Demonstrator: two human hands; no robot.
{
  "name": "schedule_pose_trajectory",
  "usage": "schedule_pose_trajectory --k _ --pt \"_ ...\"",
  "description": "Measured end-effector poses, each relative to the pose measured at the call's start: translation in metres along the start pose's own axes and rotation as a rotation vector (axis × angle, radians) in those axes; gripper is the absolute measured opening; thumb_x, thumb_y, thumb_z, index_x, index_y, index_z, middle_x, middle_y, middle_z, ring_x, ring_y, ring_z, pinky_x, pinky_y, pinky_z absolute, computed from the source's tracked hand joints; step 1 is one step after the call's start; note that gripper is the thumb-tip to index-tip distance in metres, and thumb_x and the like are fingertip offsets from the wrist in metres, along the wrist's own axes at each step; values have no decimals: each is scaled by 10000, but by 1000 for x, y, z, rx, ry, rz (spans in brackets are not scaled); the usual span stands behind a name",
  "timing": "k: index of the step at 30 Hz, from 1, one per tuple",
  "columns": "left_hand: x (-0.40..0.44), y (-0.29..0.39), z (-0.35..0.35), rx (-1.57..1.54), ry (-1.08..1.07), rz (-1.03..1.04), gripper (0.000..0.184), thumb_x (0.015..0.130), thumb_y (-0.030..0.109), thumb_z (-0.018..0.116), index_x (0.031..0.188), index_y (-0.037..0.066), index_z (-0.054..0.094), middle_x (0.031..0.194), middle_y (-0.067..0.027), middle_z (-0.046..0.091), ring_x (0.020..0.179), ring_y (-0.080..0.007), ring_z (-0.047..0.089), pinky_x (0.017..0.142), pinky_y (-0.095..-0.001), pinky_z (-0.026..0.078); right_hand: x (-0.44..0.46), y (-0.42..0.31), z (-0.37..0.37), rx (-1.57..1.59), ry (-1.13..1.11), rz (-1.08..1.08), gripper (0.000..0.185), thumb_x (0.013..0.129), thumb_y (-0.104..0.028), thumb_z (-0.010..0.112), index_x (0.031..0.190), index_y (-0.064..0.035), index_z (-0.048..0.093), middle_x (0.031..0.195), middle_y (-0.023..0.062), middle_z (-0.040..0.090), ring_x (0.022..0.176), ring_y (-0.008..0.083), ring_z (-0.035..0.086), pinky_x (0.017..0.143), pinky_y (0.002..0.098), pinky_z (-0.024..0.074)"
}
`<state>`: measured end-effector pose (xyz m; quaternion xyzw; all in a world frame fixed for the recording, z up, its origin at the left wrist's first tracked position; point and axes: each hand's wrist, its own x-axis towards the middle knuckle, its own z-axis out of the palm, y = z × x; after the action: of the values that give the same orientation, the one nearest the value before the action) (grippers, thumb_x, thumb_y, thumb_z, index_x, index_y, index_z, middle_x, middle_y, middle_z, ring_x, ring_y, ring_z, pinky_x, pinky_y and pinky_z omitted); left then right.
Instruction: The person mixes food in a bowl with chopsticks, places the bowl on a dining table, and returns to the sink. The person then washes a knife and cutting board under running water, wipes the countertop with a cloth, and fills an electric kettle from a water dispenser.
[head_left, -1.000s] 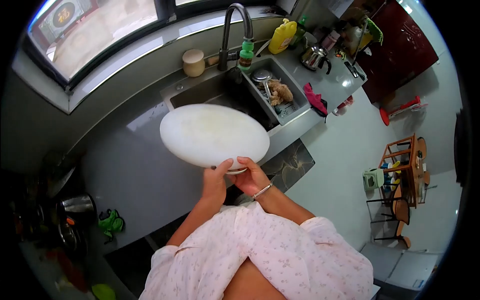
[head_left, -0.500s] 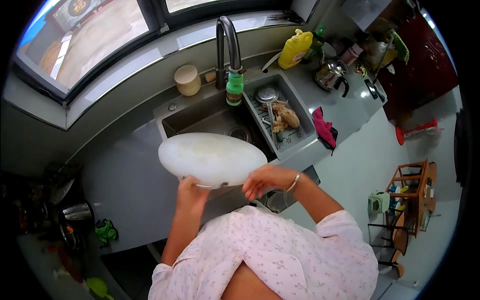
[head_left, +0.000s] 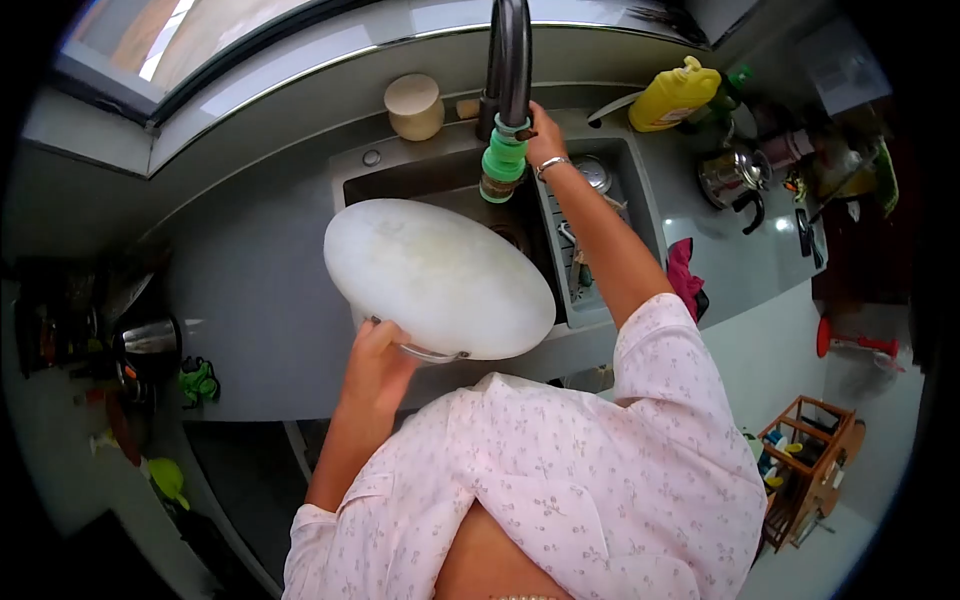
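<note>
A large white pan-like vessel (head_left: 440,280) with a metal loop handle (head_left: 432,354) is tilted over the front of the sink (head_left: 350,185), its rounded outer side facing up. My left hand (head_left: 380,350) is closed on its near rim beside the handle. My right hand (head_left: 545,138), with a bracelet at the wrist, reaches to the grey faucet (head_left: 515,65); its fingers are mostly hidden behind the spout. A green nozzle (head_left: 503,160) hangs from the faucet's end, and no water is visible coming out.
A grey drain tray (head_left: 648,190) sits in the sink's right side, holding a ladle-like utensil. Behind the sink stands a cream canister (head_left: 414,107). To the right are a yellow bottle (head_left: 672,97), a glass pot (head_left: 730,178) and a pink cloth (head_left: 683,275).
My right hand has moved from beside the white vessel's near rim forward to the faucet. My left hand still holds the vessel, which is tilted a little differently. The view has shifted.
</note>
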<state>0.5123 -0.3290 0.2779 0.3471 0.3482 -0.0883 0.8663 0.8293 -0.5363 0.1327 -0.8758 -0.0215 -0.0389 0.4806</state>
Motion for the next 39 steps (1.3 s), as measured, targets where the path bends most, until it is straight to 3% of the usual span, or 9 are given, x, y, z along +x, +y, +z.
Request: schedule_pose_trajectory --k 4,10,13,16,22,30,34,35,39 --pt "-1 3 11 -30 34 18 374 719 -9 473 1090 -5 515 1062 -114 575 996 -264 577 873 -434 492 23 30 -2 113 35 58 285 862 -133 589 1134 -69 647 962 185 682 793 306 682 731 393 531" --pt "8 3 11 -24 -4 5 371 730 -7 473 1099 -7 507 1058 -119 575 994 -266 579 863 -440 495 9 21 -21 400 -67 159 295 893 -157 606 1173 -70 640 1072 111 666 895 205 651 732 355 541" --pt "14 3 11 13 19 -8 368 736 -3 471 1104 -1 493 1076 -119 563 1021 -271 567 882 -450 483 -16 21 -18 16 383 -152 263 925 -178 585 1150 -57 647 1033 81 672 942 168 629 777 331 530" --pt "14 2 17 42 71 -43 403 730 -4 474 1133 -2 474 1106 -121 552 1052 -278 551 910 -465 467 -87 -26 -23 1230 -119 332 304 950 -293 572 976 -2 656 920 82 685 835 180 647 761 312 519" --pt "25 -5 16 69 -36 -75 362 741 -30 495 1098 -20 444 1143 -132 500 1087 -255 513 956 -429 431 -158 -73 2 1602 -444 787 357 990 -263 447 1154 34 557 1123 161 626 1075 267 613 964 370 504" --pt "27 -13 1 112 -63 -70 464 710 -11 473 1174 6 460 1149 -109 528 1059 -262 535 898 -456 465 -199 -103 16 132 -699 -710 467 1018 -235 349 1390 47 373 1482 212 325 1402 310 270 1144 367 226" --pt "0 2 19 174 32 -64 422 708 0 473 1129 1 458 1130 -126 532 1044 -278 542 884 -463 464 -168 -5 25 45 -952 338 725 962 -544 256 1435 1 323 1475 211 353 1378 311 327 1141 362 228" --pt "-3 3 16 170 35 -57 422 708 0 473 1129 1 458 1130 -126 532 1044 -278 542 884 -463 464 -170 50 33 -71 -897 331 775 957 -575 250 1482 -7 214 1555 155 205 1449 241 159 1168 329 130" --pt "-6 8 2 112 -21 -21 445 712 15 491 1155 -7 464 1120 -133 549 1050 -282 548 896 -470 461 -157 80 41 -24 -616 419 576 979 -424 352 1346 4 473 1351 164 517 1263 294 481 1071 367 340"
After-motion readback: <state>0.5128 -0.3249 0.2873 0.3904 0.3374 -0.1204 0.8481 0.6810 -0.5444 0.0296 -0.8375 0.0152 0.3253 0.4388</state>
